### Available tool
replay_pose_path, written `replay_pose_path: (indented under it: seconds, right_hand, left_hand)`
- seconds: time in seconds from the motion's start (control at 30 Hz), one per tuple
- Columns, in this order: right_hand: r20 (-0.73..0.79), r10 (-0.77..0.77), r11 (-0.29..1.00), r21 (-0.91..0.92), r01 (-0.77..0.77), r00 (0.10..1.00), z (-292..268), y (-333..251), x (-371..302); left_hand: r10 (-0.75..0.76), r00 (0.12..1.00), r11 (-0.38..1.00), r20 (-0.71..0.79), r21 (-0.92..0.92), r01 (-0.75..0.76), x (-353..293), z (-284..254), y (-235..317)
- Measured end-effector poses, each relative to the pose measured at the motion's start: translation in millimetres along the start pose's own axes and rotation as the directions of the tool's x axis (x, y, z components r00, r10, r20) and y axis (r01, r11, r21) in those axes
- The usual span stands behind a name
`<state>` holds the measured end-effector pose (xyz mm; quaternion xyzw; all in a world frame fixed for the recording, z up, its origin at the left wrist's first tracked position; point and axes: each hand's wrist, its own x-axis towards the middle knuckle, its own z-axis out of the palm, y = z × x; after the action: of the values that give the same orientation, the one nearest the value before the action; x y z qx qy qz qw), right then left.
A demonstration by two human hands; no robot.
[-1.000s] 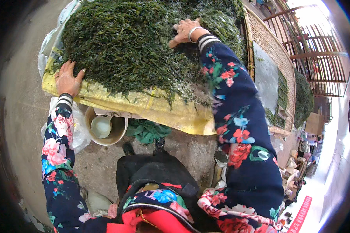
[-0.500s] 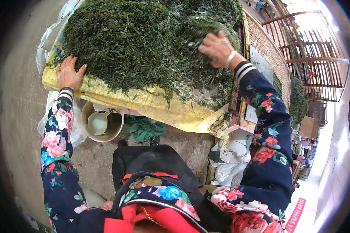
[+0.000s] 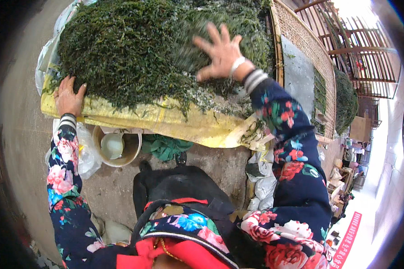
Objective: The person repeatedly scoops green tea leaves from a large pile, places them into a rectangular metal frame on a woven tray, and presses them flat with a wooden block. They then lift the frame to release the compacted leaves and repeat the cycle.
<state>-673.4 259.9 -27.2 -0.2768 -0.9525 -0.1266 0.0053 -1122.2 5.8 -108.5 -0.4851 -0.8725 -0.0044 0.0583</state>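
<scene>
A wide heap of dark green, shredded-looking leaves (image 3: 121, 54) lies on a yellow woven plastic sheet (image 3: 166, 123). Whether they are tea leaves, seaweed or something else I cannot tell. My left hand (image 3: 68, 96) rests at the heap's left front corner, its fingers spread on the sheet's edge and touching the nearest leaves. Over the right part of the heap is my right hand (image 3: 222, 53), fingers splayed wide and holding nothing. Leaves beside its fingertips are smeared by motion. Whitish grains show among the leaves near the front right.
Below the sheet's edge stands a bucket (image 3: 134, 150) with a pale ladle (image 3: 112, 145) in it, beside a green cloth (image 3: 164, 148). A woven bamboo tray (image 3: 300, 27), a grey board (image 3: 297, 67) and slatted racks (image 3: 368, 58) are at the right. White sacks (image 3: 265, 186) lie near my right arm.
My right hand has moved left across the heap, and its fingers have gone from curled over a blurred clump of leaves to spread wide. My left hand remains at the corner.
</scene>
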Motion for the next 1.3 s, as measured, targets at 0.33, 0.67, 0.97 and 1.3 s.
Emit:
replay_pose_path:
  seconds: [0.33,0.67,0.97,1.3]
  right_hand:
    - [0.149,-0.14,0.955,-0.241,0.173,0.979,-14.1,77.4,2.0]
    - [0.225,0.497,0.581,0.631,-0.514,0.838,116.6,239.2,-12.7]
    - [0.244,0.74,0.303,0.711,-0.634,0.627,85.0,146.9,-54.8]
    - [0.203,0.824,0.069,0.891,-0.449,0.53,-13.8,145.6,-2.1]
  left_hand:
    - [0.031,1.0,0.999,0.002,-0.009,-0.031,-3.0,-1.5,-1.1]
    - [0.039,0.999,0.999,-0.021,-0.001,-0.039,-1.5,6.4,-9.5]
    - [-0.031,0.999,0.998,0.038,0.056,0.029,-1.0,-4.0,5.2]
    - [-0.007,1.0,0.999,0.011,0.05,0.007,-0.5,1.3,-0.4]
